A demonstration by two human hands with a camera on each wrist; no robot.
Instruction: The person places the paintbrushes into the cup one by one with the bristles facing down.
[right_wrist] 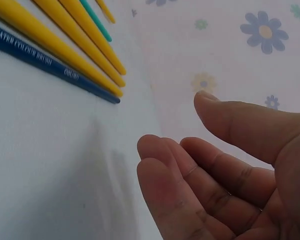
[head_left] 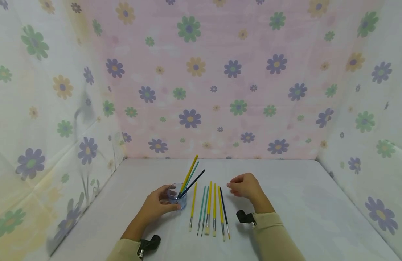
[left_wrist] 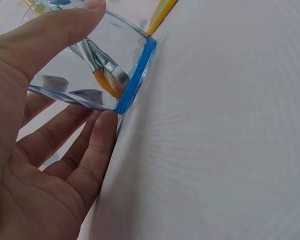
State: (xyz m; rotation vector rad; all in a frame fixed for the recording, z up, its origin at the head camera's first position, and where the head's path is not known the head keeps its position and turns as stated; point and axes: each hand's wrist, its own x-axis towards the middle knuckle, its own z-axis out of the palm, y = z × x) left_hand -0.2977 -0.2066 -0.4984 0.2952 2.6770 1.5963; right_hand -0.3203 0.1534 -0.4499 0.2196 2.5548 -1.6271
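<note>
the left hand (head_left: 155, 206) curled round a clear blue-based cup (head_left: 177, 197), thumb on one side and fingers on the other, the cup standing on the white tabletop (head_left: 302, 203) near its front middle. three brushes (head_left: 189, 175) stood in the cup, leaning back and to the right: one yellow, one teal, one dark blue. just right of the cup six more brushes (head_left: 209, 210) lay flat in a row, bristles toward the person: four yellow, a pair of teal ones close together counted as one stripe from where i stood, and one dark blue at the right end. the right hand (head_left: 245, 186) rested just beyond the row's far right tips, fingers loosely curled, holding nothing and touching no brush. flowered cloth walls (head_left: 220, 90) closed the table on three sides. wide bare tabletop lay to the right of the right hand, less between the cup and the left wall.
</note>
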